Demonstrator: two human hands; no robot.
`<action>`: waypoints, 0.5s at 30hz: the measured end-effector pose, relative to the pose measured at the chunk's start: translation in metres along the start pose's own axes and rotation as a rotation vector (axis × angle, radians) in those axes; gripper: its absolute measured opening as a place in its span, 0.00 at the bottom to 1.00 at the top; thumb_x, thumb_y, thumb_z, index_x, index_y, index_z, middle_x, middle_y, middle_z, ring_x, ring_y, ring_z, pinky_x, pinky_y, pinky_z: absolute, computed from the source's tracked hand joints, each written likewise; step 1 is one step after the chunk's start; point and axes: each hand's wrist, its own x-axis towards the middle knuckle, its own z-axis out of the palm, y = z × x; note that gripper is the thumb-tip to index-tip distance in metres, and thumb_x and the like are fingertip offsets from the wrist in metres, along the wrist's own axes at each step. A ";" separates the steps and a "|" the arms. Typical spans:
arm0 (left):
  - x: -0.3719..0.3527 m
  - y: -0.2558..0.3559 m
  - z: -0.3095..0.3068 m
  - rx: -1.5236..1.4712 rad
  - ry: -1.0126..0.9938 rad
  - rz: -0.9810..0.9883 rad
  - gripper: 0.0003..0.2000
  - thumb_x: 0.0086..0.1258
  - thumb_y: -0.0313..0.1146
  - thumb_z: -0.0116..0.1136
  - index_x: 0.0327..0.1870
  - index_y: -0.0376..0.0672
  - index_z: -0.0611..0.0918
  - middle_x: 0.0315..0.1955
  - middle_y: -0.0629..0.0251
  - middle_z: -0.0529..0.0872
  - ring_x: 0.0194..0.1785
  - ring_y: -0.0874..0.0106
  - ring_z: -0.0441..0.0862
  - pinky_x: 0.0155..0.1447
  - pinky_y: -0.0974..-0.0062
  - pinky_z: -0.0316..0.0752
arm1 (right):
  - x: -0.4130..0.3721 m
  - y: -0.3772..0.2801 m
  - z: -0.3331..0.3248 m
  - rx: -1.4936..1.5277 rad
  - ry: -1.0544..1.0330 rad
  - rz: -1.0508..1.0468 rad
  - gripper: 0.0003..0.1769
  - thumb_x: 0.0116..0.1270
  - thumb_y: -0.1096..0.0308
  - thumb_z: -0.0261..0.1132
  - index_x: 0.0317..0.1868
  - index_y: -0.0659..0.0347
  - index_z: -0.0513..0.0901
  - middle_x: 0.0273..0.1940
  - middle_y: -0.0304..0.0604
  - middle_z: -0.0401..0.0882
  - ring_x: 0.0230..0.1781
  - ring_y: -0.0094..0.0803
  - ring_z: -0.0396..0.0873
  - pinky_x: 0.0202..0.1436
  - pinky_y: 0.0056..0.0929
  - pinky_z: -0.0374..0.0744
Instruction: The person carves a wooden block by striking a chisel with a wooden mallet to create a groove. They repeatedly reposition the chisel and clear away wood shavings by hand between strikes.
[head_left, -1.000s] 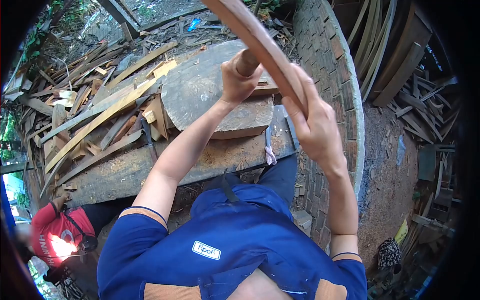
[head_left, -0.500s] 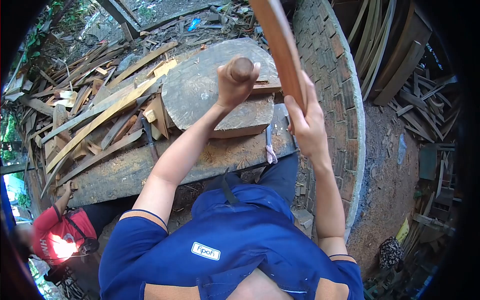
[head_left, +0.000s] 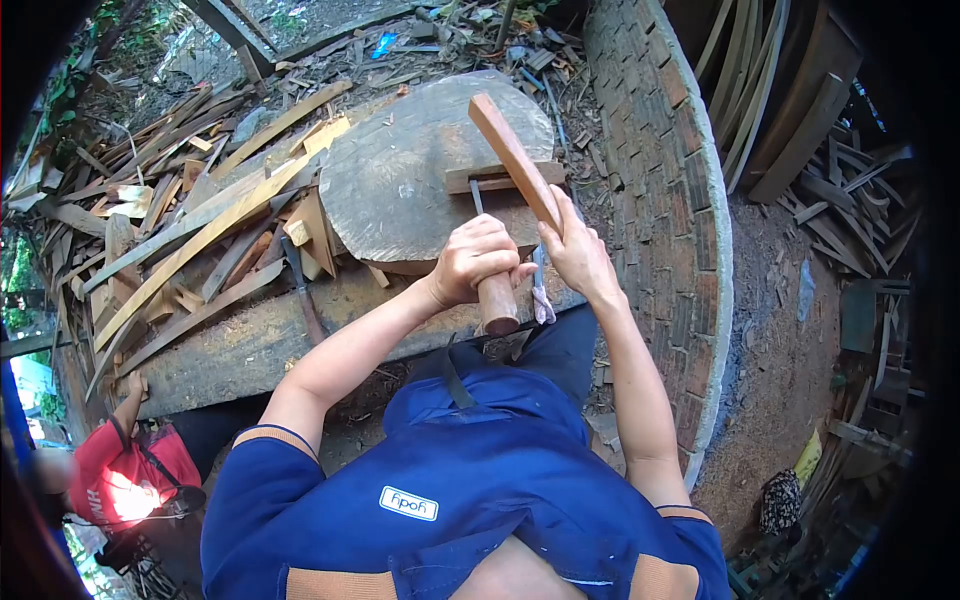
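Observation:
My left hand (head_left: 476, 258) is wrapped round the thick wooden handle (head_left: 498, 305) of a chisel. The narrow metal blade (head_left: 477, 197) points away from me, its tip at a slotted piece of wood (head_left: 462, 180) lying on the big flat wooden block (head_left: 385, 180). My right hand (head_left: 580, 255) grips the near end of a long reddish-brown wooden bar (head_left: 515, 150), which slants up and left over the slotted piece.
Scrap wood (head_left: 210, 230) is heaped at the left. Another long-handled tool (head_left: 305, 300) lies on the bench (head_left: 230, 350). A co-worker in a red shirt (head_left: 105, 470) is at the lower left. A brick wall (head_left: 660, 200) curves along the right.
My left hand has come down and toward me, tilting the chisel so its blade shows. The wooden bar in my right hand has swung down and left, uncovering more of the slotted piece.

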 end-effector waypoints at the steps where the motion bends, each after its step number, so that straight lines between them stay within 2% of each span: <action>1: 0.000 0.001 -0.001 0.001 -0.035 0.017 0.12 0.53 0.28 0.75 0.25 0.43 0.78 0.21 0.64 0.78 0.26 0.64 0.77 0.33 0.66 0.73 | -0.001 -0.001 0.000 -0.015 -0.007 0.005 0.35 0.71 0.55 0.57 0.76 0.46 0.57 0.49 0.65 0.82 0.51 0.66 0.79 0.57 0.58 0.76; 4: 0.011 -0.003 -0.004 -0.002 0.060 -0.066 0.11 0.53 0.26 0.74 0.25 0.44 0.78 0.21 0.64 0.79 0.25 0.63 0.77 0.32 0.66 0.74 | 0.003 -0.004 -0.002 -0.011 -0.006 0.013 0.35 0.71 0.54 0.56 0.76 0.46 0.56 0.49 0.67 0.82 0.51 0.67 0.79 0.57 0.58 0.75; 5: 0.017 -0.010 -0.003 0.014 0.170 -0.059 0.10 0.56 0.25 0.72 0.25 0.43 0.79 0.21 0.65 0.80 0.25 0.69 0.78 0.30 0.70 0.74 | 0.006 -0.006 -0.001 -0.020 -0.004 0.012 0.35 0.71 0.54 0.56 0.76 0.47 0.56 0.48 0.67 0.82 0.51 0.67 0.79 0.58 0.59 0.75; 7: 0.027 -0.021 -0.007 -0.131 0.317 -0.280 0.09 0.62 0.25 0.69 0.28 0.44 0.78 0.21 0.68 0.81 0.25 0.76 0.79 0.28 0.77 0.73 | 0.015 -0.008 0.002 -0.014 0.002 0.015 0.34 0.72 0.54 0.56 0.76 0.47 0.57 0.48 0.68 0.82 0.51 0.67 0.79 0.58 0.58 0.75; 9: 0.043 -0.040 -0.011 -0.248 0.682 -0.457 0.09 0.67 0.27 0.65 0.30 0.44 0.76 0.20 0.71 0.80 0.24 0.80 0.78 0.26 0.82 0.72 | 0.023 -0.013 0.002 -0.059 -0.015 0.053 0.34 0.72 0.54 0.55 0.75 0.47 0.57 0.50 0.67 0.81 0.52 0.66 0.79 0.59 0.57 0.75; 11: 0.059 -0.052 -0.031 -0.354 0.996 -0.694 0.10 0.69 0.28 0.64 0.30 0.43 0.74 0.19 0.69 0.79 0.21 0.78 0.77 0.26 0.82 0.72 | 0.027 -0.008 0.007 -0.046 -0.009 0.049 0.35 0.72 0.54 0.55 0.76 0.47 0.56 0.51 0.67 0.81 0.53 0.66 0.79 0.59 0.57 0.75; 12: 0.055 -0.057 -0.039 -0.357 0.992 -0.693 0.10 0.69 0.28 0.64 0.30 0.43 0.74 0.19 0.69 0.79 0.21 0.78 0.77 0.26 0.82 0.72 | 0.028 -0.003 0.011 -0.033 -0.007 0.045 0.35 0.71 0.53 0.55 0.76 0.47 0.56 0.51 0.67 0.81 0.53 0.66 0.79 0.60 0.57 0.75; 14: 0.047 -0.068 -0.049 -0.527 1.200 -0.720 0.11 0.69 0.27 0.64 0.30 0.43 0.73 0.17 0.68 0.78 0.21 0.77 0.77 0.26 0.80 0.73 | 0.030 0.000 0.013 -0.020 0.005 0.036 0.35 0.71 0.53 0.56 0.76 0.47 0.56 0.51 0.67 0.81 0.53 0.66 0.79 0.60 0.56 0.75; 15: 0.050 -0.066 -0.049 -0.527 1.200 -0.719 0.11 0.69 0.27 0.64 0.30 0.43 0.73 0.17 0.68 0.78 0.21 0.77 0.77 0.26 0.80 0.73 | 0.028 0.000 0.015 -0.006 0.020 0.022 0.35 0.71 0.53 0.56 0.76 0.47 0.56 0.51 0.68 0.81 0.53 0.66 0.79 0.60 0.57 0.75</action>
